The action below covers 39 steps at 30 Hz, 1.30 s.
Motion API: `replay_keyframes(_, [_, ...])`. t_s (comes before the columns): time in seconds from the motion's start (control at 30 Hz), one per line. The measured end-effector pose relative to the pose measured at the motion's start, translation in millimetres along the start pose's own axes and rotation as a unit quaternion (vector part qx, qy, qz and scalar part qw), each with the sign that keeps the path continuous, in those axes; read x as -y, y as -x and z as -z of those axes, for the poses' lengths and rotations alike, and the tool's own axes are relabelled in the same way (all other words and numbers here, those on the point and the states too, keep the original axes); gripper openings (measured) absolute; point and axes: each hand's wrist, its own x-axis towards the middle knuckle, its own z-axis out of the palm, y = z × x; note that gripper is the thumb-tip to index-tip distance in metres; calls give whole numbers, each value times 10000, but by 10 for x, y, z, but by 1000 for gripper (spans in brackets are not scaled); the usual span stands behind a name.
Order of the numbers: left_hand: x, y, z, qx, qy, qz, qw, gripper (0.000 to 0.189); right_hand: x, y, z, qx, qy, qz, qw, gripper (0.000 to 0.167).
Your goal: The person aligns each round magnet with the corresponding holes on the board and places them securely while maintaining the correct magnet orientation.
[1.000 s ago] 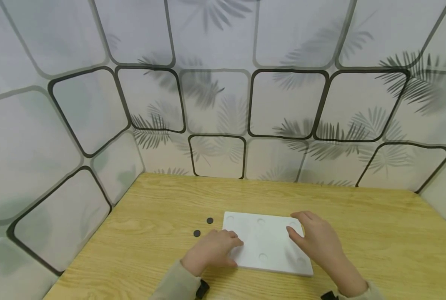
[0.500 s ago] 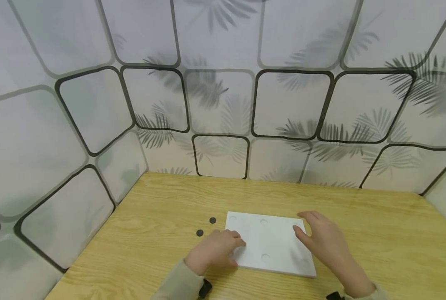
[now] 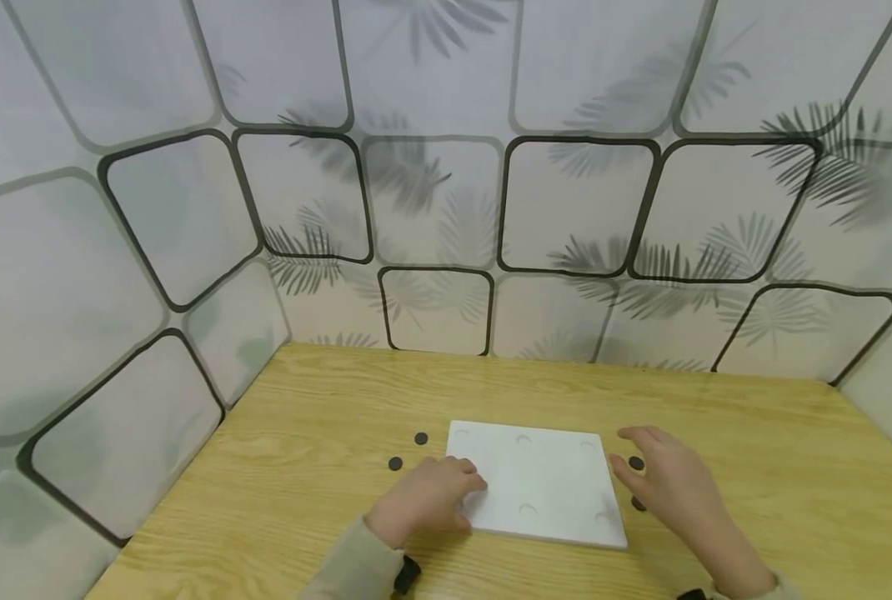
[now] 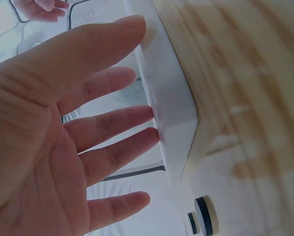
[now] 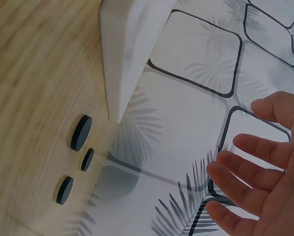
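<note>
A flat white board (image 3: 539,475) with several shallow round recesses lies on the table. My left hand (image 3: 425,500) is at its left end. In the left wrist view, the straight fingers (image 4: 120,118) rest their tips at the board's upper face, and the thumb (image 4: 102,44) lies along the near edge. My right hand (image 3: 671,483) hovers just past the board's right end, fingers spread and holding nothing. Below it lie small dark discs, one (image 3: 636,462) by the thumb and another (image 3: 638,503) partly hidden. Three discs (image 5: 81,132) show in the right wrist view.
Left of the board lie two more dark discs, one (image 3: 421,438) farther back and one (image 3: 395,463) nearer my left hand. The wood-grain table (image 3: 326,400) ends at a patterned wall covering (image 3: 431,208) at the back and left.
My right hand has moved right, off the board's right end, and the discs on that side now show. My left hand keeps its place on the board.
</note>
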Motion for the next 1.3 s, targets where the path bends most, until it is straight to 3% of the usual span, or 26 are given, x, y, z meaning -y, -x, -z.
replay_keyframes(0.27, [1,8,10,44,99,47,9999,46,-89,21,-4,49,189,163,9997,32])
replay_keyframes(0.57, [4,12,14,14,88,3,10000,43,-254,41,-92,181,623,1066,9922,27])
replay_keyframes(1.07, [8,-11,-13,-47,-1,-53,10000,42,-397,99,-140,901,933,1155,9848,23])
replay_keyframes(1.3, [10,-9,-4,-12,66,-49,10000,42,-470,96,-184,1226,1016,1439,9767,22])
